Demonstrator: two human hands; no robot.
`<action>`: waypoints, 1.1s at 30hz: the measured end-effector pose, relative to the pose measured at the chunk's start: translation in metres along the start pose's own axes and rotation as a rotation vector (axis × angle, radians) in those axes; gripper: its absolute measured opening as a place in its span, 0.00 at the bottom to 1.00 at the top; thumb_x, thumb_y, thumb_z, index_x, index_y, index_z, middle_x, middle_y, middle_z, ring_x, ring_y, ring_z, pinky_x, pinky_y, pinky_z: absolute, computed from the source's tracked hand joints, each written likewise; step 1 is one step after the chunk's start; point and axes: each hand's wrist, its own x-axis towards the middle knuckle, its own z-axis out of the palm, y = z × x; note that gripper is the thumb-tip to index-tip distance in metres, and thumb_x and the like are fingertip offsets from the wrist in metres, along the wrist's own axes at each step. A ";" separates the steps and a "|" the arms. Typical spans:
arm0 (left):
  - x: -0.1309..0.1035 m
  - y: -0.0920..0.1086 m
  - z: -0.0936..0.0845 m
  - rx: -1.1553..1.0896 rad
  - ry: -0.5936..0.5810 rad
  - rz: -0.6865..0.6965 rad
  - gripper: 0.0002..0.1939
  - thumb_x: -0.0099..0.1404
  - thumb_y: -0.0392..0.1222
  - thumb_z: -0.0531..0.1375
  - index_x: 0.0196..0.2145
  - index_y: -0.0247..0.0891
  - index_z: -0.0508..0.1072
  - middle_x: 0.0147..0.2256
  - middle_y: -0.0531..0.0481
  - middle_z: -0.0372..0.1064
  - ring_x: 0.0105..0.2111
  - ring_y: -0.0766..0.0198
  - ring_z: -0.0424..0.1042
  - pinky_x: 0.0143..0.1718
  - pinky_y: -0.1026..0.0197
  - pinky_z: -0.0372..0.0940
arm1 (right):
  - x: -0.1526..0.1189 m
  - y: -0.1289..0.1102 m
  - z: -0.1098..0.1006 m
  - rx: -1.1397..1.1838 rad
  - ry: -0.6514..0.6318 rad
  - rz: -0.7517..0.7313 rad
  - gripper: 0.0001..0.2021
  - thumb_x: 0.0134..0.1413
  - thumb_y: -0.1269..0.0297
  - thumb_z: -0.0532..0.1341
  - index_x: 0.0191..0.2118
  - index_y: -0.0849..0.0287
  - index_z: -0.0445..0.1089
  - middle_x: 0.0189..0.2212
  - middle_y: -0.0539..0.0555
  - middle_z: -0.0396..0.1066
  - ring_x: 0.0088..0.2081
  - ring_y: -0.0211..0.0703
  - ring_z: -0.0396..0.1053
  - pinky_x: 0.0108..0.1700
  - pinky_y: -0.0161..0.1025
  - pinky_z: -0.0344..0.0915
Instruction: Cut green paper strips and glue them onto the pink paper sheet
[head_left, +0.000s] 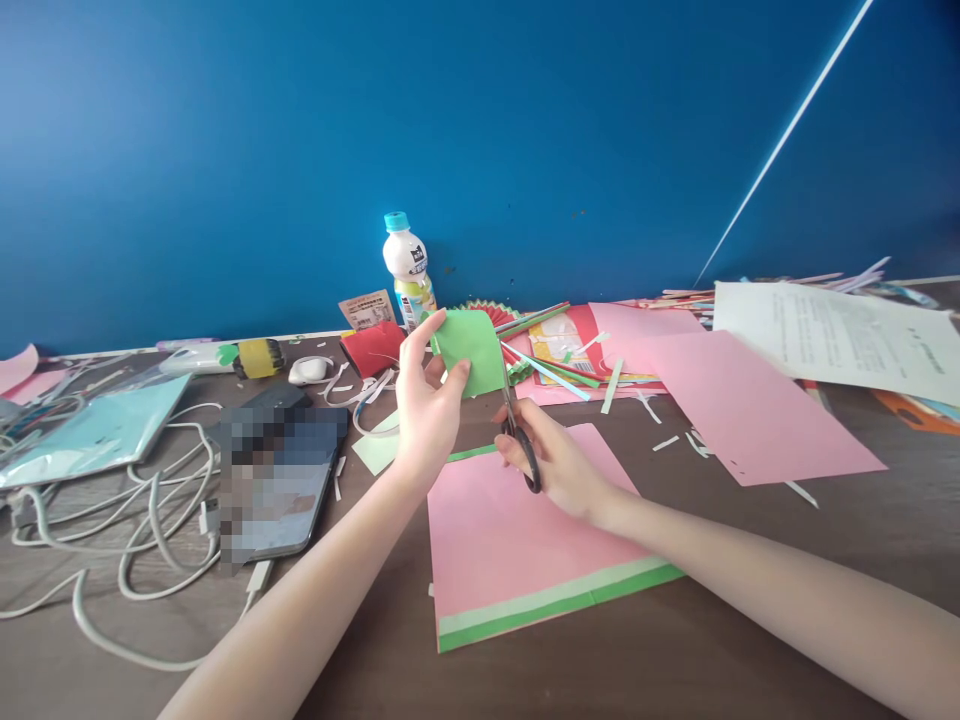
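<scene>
Raised above the table, a green piece of paper (pixel 474 350) is pinched in my left hand (pixel 431 400), thumb in front and fingers behind. My right hand (pixel 551 455) is closed round the dark handles of the scissors (pixel 523 445), whose blades point up along the paper's right edge. Below my hands lies a stack of pink sheets (pixel 517 545) with light green and green edges (pixel 562 615) showing at the front. A pale green piece (pixel 377 450) rests on the table left of the stack.
A phone (pixel 300 500) and white cables (pixel 161 520) lie at the left. Behind stand a bottle (pixel 409 270) and a red roll (pixel 373 348). Paper strips (pixel 555 375), pink sheets (pixel 757 410) and a printed sheet (pixel 840 340) cover the back right of the table (pixel 787 560).
</scene>
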 end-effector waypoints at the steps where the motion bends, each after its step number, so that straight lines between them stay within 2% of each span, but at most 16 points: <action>1: 0.000 0.000 0.000 0.002 -0.003 0.001 0.25 0.56 0.32 0.58 0.51 0.47 0.63 0.52 0.47 0.61 0.48 0.58 0.68 0.48 0.54 0.67 | 0.000 0.000 0.000 -0.006 0.003 -0.004 0.12 0.55 0.53 0.54 0.40 0.56 0.55 0.28 0.47 0.57 0.30 0.36 0.61 0.31 0.36 0.58; 6: -0.001 0.000 0.000 0.024 0.003 -0.002 0.25 0.55 0.32 0.58 0.51 0.47 0.64 0.53 0.47 0.60 0.50 0.56 0.66 0.51 0.52 0.64 | 0.000 -0.001 -0.001 -0.004 0.004 -0.001 0.11 0.55 0.55 0.54 0.38 0.56 0.55 0.27 0.47 0.57 0.28 0.36 0.60 0.29 0.36 0.57; 33: -0.001 0.000 0.001 0.043 0.017 -0.018 0.25 0.55 0.32 0.58 0.51 0.45 0.64 0.52 0.46 0.61 0.52 0.56 0.64 0.53 0.50 0.62 | 0.000 -0.001 -0.003 0.024 0.015 0.038 0.11 0.53 0.55 0.56 0.34 0.56 0.57 0.23 0.45 0.57 0.22 0.32 0.58 0.24 0.33 0.55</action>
